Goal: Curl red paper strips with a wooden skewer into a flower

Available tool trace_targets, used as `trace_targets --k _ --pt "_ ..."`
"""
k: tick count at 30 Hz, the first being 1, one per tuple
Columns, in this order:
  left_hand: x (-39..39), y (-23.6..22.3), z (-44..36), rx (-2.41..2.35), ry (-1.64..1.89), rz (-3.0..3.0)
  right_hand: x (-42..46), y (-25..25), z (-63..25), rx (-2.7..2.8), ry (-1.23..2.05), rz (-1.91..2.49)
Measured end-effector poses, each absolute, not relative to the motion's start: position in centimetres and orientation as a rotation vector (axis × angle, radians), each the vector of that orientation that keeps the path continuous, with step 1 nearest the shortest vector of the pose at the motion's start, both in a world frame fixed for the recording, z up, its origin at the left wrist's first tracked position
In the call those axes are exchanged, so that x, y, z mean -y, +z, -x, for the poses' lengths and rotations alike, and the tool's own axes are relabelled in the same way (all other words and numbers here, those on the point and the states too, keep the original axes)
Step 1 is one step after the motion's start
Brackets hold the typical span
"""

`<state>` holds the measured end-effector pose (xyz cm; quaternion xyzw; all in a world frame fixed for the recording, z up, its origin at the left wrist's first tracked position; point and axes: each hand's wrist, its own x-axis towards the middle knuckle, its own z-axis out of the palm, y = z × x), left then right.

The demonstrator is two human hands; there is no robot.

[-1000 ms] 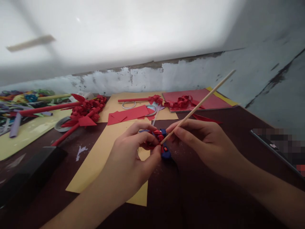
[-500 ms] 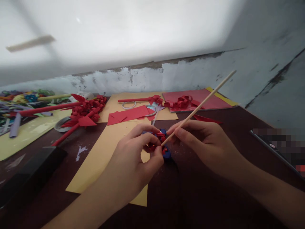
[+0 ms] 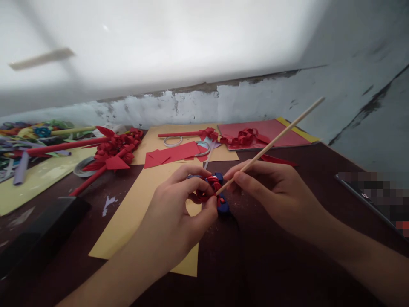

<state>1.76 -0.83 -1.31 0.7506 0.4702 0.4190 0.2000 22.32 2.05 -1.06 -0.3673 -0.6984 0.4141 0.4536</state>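
Wall: pale with peeling paint, running beyond the far end of the tan sheet.
Table: dark brown (image 3: pixel 275 264), bare wood beneath and to the right of the tan sheet.
Tan sheet: the landmark (image 3: pixel 128 213) — a long paper strip lying slantwise, partly hidden by the left forearm.
Left hand: over the tan sheet's right edge (image 3: pixel 179 200), thumb and fingertips closed in a pinch on red paper. For good control, this pinch should be steady yet light, since thin paper would probably crease under hard pressure. Pose: knuckles up, fingers arched, thumb reaching forward beneath them, forearm rising from the lower left.
Right hand: just right of the tan sheet (image 3: pixel 271 179), gripping a stick between thumb and fingers like a pen. Small fingertip movements would likely guide it better than a push from the wrist. Pose: thumb side towards the viewer, fingers pointing left, forearm entering from the lower right.
Box: black (image 3: pixel 47 230), left of the tan sheet.
Red bundle: folded paper with stems (image 3: pixel 116 149), left of the tan sheet's far end.
Stick: thin, pale (image 3: pixel 275 142), right of the tan sheet, tilted — upper end away to the right, lower tip apparently touching the red paper.
Red paper: curled (image 3: pixel 214 183), at the tan sheet's right edge, beside a blue piece (image 3: pixel 224 207); whether they join is unclear.
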Motion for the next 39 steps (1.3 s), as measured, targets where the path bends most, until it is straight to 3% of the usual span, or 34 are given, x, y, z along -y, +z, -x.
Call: trace_targets --k 39 --pt "0.92 -1.43 -1.99 -1.265 1.120 -2.081 -1.85 -0.90 -22.29 1.652 1.130 0.870"
